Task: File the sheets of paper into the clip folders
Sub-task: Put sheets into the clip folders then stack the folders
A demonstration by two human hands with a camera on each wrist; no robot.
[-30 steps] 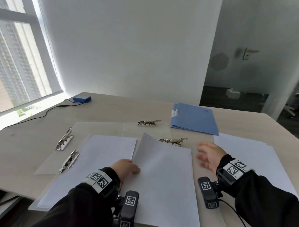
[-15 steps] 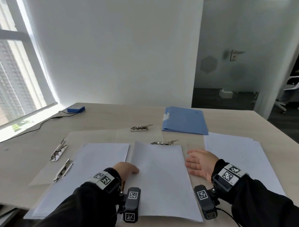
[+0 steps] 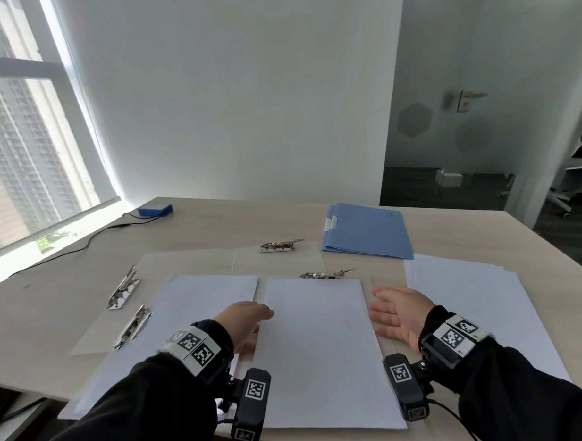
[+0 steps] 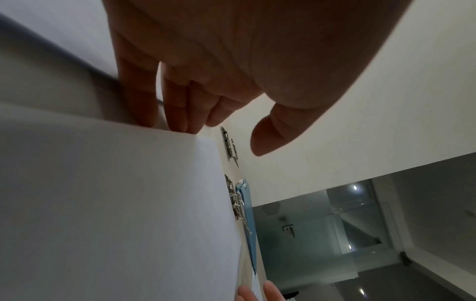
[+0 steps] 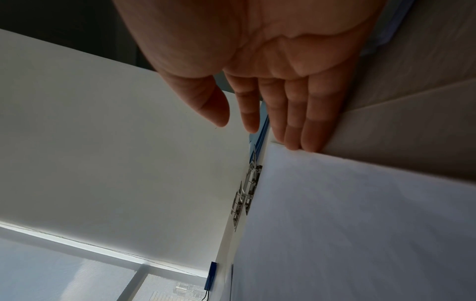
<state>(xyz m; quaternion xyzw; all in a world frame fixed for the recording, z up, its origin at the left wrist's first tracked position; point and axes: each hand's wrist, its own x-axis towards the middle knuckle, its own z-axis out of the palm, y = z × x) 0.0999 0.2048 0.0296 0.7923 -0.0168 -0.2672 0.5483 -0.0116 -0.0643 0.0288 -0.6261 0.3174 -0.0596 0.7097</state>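
Now the sheet (image 3: pixel 325 352), lifted a second ago, lies flat at lower centre under the clip (image 3: pixel 325 275). My left hand (image 3: pixel 246 324) and right hand (image 3: pixel 400 312) flank it, fingers straight, squaring edges; clamping comes next.

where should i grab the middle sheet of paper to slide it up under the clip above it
Probably by its two long side edges, one hand from each side. The middle sheet lies flat with its short top edge just below the metal clip, so the sides are free. The left hand and right hand already sit at those edges, fingers straight against them.
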